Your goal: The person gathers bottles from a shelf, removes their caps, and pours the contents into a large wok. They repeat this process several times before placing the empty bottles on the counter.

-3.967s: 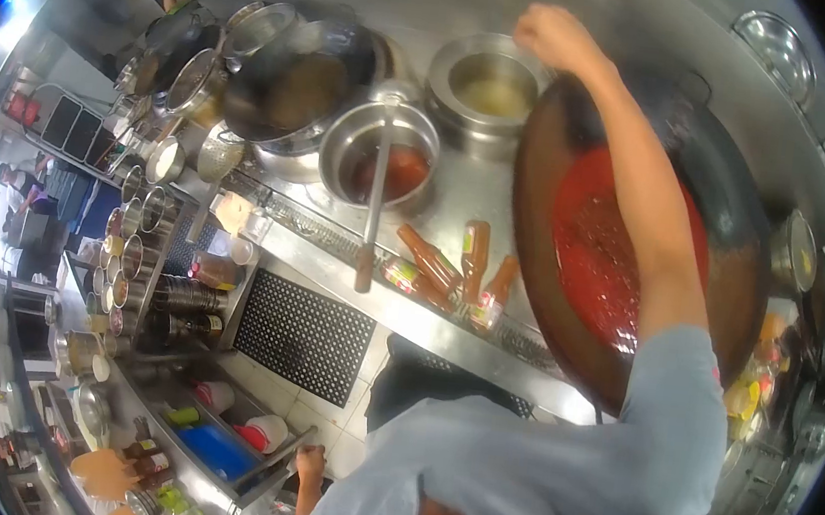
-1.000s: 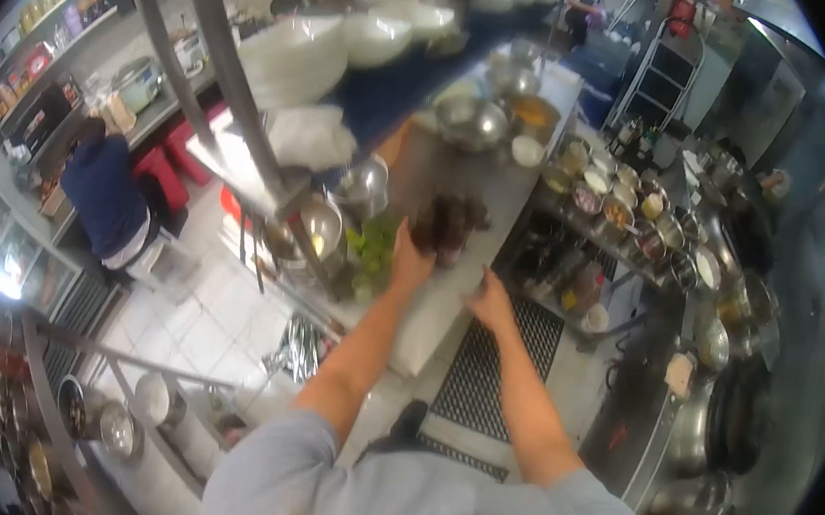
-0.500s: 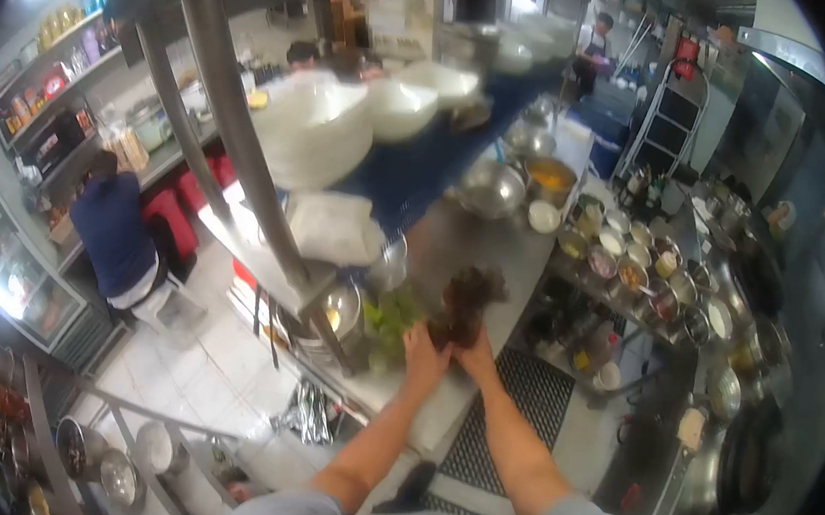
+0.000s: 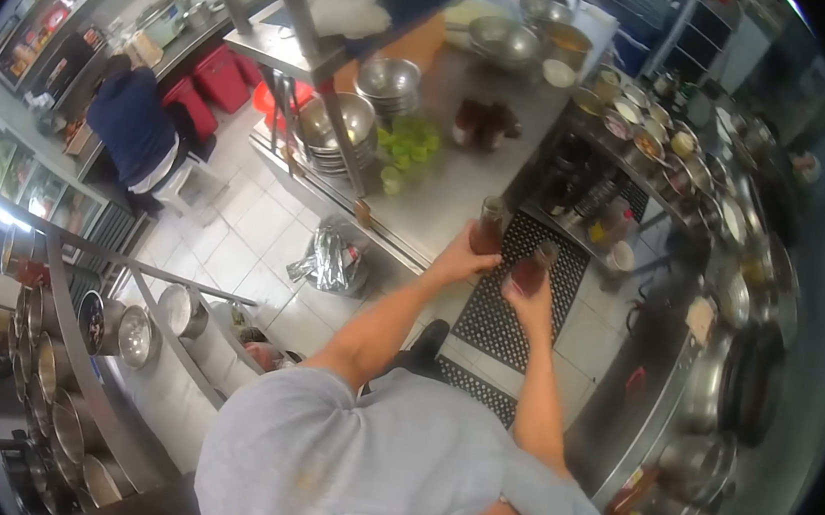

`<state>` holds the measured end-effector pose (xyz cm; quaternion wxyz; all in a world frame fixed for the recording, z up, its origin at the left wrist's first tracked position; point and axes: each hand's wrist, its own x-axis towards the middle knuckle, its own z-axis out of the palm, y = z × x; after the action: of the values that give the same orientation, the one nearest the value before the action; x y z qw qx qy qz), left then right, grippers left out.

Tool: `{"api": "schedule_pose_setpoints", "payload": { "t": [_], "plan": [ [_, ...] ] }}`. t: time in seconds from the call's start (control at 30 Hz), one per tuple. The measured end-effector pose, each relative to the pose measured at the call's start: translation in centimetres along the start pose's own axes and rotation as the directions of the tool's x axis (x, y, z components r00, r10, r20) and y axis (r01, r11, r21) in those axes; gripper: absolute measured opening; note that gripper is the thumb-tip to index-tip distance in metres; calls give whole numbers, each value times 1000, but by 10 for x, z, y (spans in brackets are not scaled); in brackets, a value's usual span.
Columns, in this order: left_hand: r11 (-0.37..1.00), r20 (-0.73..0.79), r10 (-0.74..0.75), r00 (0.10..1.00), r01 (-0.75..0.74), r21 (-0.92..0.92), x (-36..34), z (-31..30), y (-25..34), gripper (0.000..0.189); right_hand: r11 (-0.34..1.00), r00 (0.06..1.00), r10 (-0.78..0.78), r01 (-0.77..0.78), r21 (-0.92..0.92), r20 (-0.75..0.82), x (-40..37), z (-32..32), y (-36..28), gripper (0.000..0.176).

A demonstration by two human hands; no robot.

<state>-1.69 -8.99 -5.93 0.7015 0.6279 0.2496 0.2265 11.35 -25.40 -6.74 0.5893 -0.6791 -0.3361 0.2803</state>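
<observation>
My left hand (image 4: 462, 260) is closed around a small glass bottle (image 4: 488, 227) with dark brown contents, its neck pointing up. In my right hand (image 4: 529, 302) is a second bottle (image 4: 534, 266), reddish-brown and tilted slightly. Both are held off the counter's near edge, above the black floor mat (image 4: 502, 317). On the steel counter (image 4: 449, 201) stands a blurred cluster of dark brown items (image 4: 487, 125), which look like more bottles. Left of it is a bright green group (image 4: 406, 146), too blurred to name.
Stacked metal bowls (image 4: 334, 127) stand at the counter's left, by a shelf post (image 4: 332, 118). Ingredient pots (image 4: 646, 141) and pans line the right side. A person in dark blue (image 4: 139, 128) sits at the far left. A foil-like bundle (image 4: 332, 254) lies on the floor below the counter.
My hands have drawn back from the dark cluster on the counter toward my body. Each now holds a bottle apart from the other. My view has tipped further down.
</observation>
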Motion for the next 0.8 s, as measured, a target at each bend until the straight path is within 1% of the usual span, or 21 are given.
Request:
{"api": "schedule_pose_setpoints", "payload": {
  "t": [0.03, 0.07, 0.13, 0.2, 0.23, 0.27, 0.3, 0.33, 0.37, 0.4, 0.43, 0.47, 0.5, 0.53, 0.57, 0.6, 0.63, 0.67, 0.73, 0.77, 0.8],
  "plan": [
    [997, 84, 35, 996, -29, -72, -16, 25, 6, 74, 998, 997, 65, -65, -2, -29, -39, -23, -27, 61],
    [988, 171, 76, 982, -51, -146, -29, 50, 17, 73, 1000, 997, -3, 1, -21, -74, -77, -48, -25, 61],
    [988, 284, 80, 955, -39, -146, -61, 108, 46, 79, 987, 980, 121, -103, 122, -159, -158, -89, -79, 67],
    [988, 436, 71, 897, -4, -153, -90, 174, 66, 83, 987, 940, -26, 78, 140, -341, -230, -122, -115, 72],
    [996, 493, 89, 865, -64, -67, -91, 206, 55, 86, 978, 874, -99, 172, 114, -475, -273, -140, -127, 75],
    [996, 642, 87, 762, -57, -67, -109, 238, 94, 86, 974, 817, -201, 224, -25, -540, -311, -160, -137, 86],
    [981, 731, 186, 656, -84, -175, -117, 272, 104, 84, 966, 727, -259, 187, -180, -636, -349, -175, -150, 89],
    [957, 789, 255, 560, -30, -288, -136, 308, 129, 85, 951, 642, -284, 94, -294, -712, -387, -186, -172, 91],
    [924, 832, 318, 454, 50, -380, -157, 345, 154, 87, 998, 566, -50, -6, -65, -823, -425, -188, -197, 87],
    [900, 882, 317, 348, 184, -396, -156, 382, 142, 81, 981, 511, -140, 190, -48, -848, -454, -195, -210, 81],
    [845, 875, 367, 316, 281, -455, -178, 413, 158, 77, 959, 410, -107, 282, 14, -906, -485, -199, -217, 78],
    [824, 870, 391, 300, 307, -476, -195, 443, 164, 65, 951, 312, -117, 309, -16, -943, -511, -204, -225, 76],
    [789, 912, 328, 247, 460, -408, -204, 471, 165, 64, 943, 210, -125, 330, -51, -970, -537, -208, -233, 73],
    [731, 943, 267, 201, 594, -334, -217, 500, 165, 64, 968, 143, -213, 164, -189, -967, -567, -218, -248, 72],
    [754, 950, 292, 112, 585, -300, -233, 528, 169, 64, 954, 74, -298, -23, -300, -952, -597, -226, -263, 70],
    [775, 949, 313, 28, 570, -273, -249, 555, 175, 64, 924, 53, -357, -129, -361, -933, -623, -231, -282, 71],
    [825, 970, 243, 22, 521, -219, -260, 579, 179, 58, 912, 18, -370, -186, -366, -929, -651, -244, -282, 71],
    [871, 972, 233, -17, 449, -200, -279, 589, 189, 53, 926, -70, -338, -202, -319, -938, -675, -242, -289, 72],
    [972, 988, 131, -79, 208, -112, -303, 634, 202, 55, 924, -275, -156, -381, -41, -949, -711, -262, -307, 68],
    [990, 987, 115, -110, 97, -104, -313, 659, 198, 66, 850, -310, -200, -527, -7, -929, -724, -276, -308, 68],
    [979, 982, 182, -43, -88, -185, -327, 683, 191, 71, 755, -339, -243, -655, 42, -909, -736, -294, -304, 67]
  ]
}}
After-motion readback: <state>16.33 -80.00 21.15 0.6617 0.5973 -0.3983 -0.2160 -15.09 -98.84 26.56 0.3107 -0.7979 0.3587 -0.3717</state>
